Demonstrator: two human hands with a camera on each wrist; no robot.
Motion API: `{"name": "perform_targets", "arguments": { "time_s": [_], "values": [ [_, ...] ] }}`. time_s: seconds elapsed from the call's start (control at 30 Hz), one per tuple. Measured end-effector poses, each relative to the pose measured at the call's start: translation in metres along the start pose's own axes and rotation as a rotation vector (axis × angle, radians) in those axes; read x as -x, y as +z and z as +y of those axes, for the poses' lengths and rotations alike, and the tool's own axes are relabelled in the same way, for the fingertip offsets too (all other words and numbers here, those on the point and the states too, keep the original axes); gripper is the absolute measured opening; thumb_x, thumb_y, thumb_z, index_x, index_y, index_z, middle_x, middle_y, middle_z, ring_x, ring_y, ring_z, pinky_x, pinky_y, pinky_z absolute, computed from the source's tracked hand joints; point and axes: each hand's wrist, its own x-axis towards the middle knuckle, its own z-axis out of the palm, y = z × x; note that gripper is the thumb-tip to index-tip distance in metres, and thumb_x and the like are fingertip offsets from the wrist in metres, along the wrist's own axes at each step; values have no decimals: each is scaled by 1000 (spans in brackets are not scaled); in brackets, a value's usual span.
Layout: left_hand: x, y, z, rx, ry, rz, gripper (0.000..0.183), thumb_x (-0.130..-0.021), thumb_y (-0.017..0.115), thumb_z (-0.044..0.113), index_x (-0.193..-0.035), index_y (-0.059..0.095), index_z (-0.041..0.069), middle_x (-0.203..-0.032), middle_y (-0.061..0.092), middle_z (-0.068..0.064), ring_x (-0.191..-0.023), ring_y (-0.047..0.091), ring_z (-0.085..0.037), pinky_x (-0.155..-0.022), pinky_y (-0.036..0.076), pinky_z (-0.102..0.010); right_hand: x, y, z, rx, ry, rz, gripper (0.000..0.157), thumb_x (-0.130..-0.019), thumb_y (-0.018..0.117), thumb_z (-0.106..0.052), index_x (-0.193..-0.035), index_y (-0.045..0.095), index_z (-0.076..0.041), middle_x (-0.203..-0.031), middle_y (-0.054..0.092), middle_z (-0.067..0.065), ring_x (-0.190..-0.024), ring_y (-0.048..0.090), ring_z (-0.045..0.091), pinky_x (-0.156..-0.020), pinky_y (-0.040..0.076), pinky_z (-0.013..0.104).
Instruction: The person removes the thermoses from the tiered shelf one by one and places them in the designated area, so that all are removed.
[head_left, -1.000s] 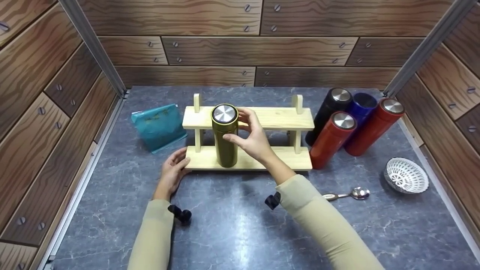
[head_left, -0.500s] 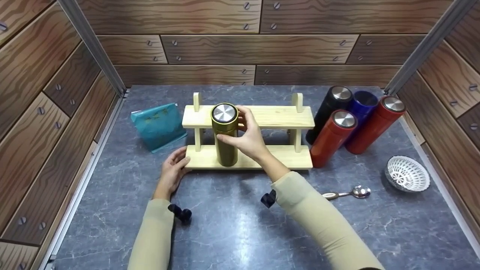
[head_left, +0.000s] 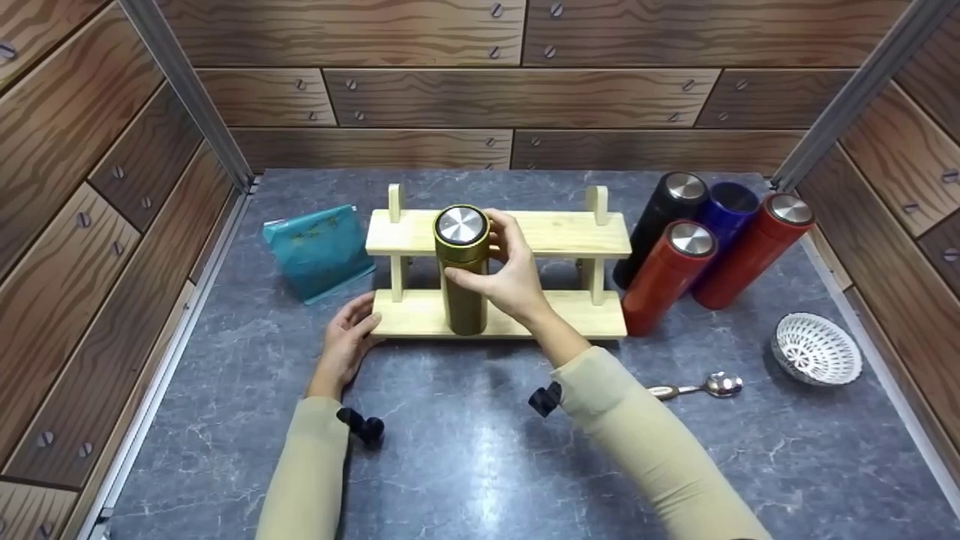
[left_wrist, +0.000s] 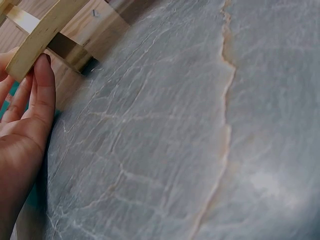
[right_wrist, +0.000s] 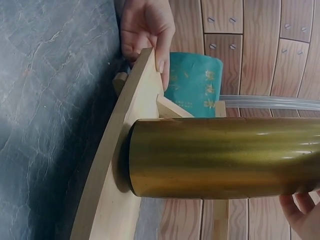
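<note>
A gold-green thermos bottle with a steel-topped lid stands upright on the lower board of a two-tier wooden shelf, left of its middle. My right hand holds the bottle's upper part, thumb in front and fingers round the far side. In the right wrist view, the base of the thermos bottle is right at the board. My left hand grips the left end of the lower board. There, the left wrist view has the fingers of my left hand at the board's end.
A teal pouch lies left of the shelf. Close to its right end stand a black bottle, a blue one and two red bottles. A spoon and a white openwork bowl lie front right.
My right hand has shifted the thermos bottle slightly to the right along the lower board. The left hand keeps its place on the shelf's end.
</note>
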Motion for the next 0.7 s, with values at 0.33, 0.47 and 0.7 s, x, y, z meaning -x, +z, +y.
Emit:
{"name": "perform_targets", "arguments": {
  "time_s": [0.33,0.47,0.7],
  "values": [
    [0,0,0,8,6,-3,51,-85,66,3,-133,47,4,-129,48,-14,-105,55,-22,-74,52,-29,5,-15,-7,7,-9,16,72,-62,83,4,-123,46,6,-113,56,14,-96,55,22,-83,46,43],
    [-1,0,0,-8,-5,5,51,-85,66,4,-132,48,5,-129,49,-13,-107,55,-22,-76,52,-30,8,-21,-8,3,-18,33,72,-61,82,5,-123,47,7,-112,55,14,-96,55,22,-81,47,41],
    [-1,1,0,-5,-9,6,47,-86,65,4,-130,50,7,-128,50,-12,-107,55,-23,-75,52,-30,14,-35,-8,6,-23,77,72,-61,82,8,-123,46,8,-111,56,12,-96,56,22,-80,47,39]
  ]
}}
